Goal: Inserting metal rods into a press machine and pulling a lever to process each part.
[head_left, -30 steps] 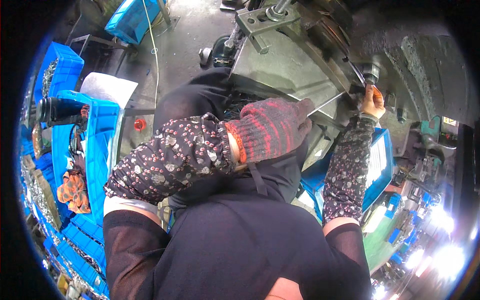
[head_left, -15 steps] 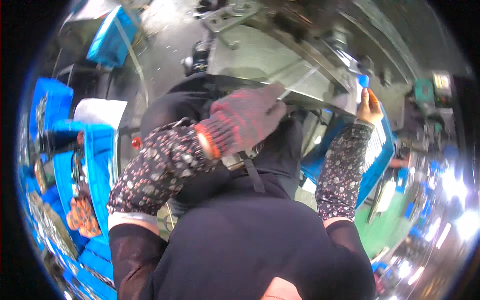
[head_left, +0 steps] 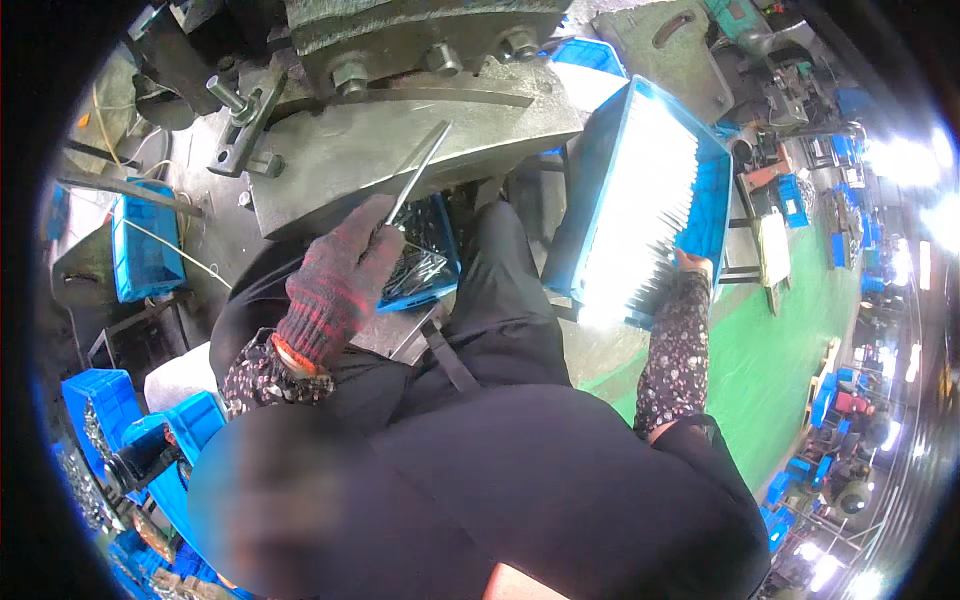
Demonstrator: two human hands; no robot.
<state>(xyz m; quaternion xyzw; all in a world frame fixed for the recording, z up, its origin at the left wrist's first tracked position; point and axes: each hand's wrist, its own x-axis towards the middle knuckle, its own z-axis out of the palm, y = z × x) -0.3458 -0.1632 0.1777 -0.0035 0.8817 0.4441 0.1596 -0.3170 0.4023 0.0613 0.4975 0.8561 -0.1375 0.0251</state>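
Note:
My left hand, in a dark grey and red knit glove, is closed on a slim metal rod. The rod slants up and away over the edge of a steel machine bed. Out to the right, my bare right hand reaches into a blue bin. Its fingers are bent at the ends of a dense row of thin, shiny pieces, washed out by glare. What those fingers pinch is too small to make out.
Below the machine bed sits another blue bin with loose metal rods. A heavy bolted block stands over the bed at the far side. More blue bins are at the left. Green floor lies to the right.
My right hand has gone from the machine's edge to the bin of shiny pieces. The view has shifted, bringing that bin fully in. My left hand still holds the rod.

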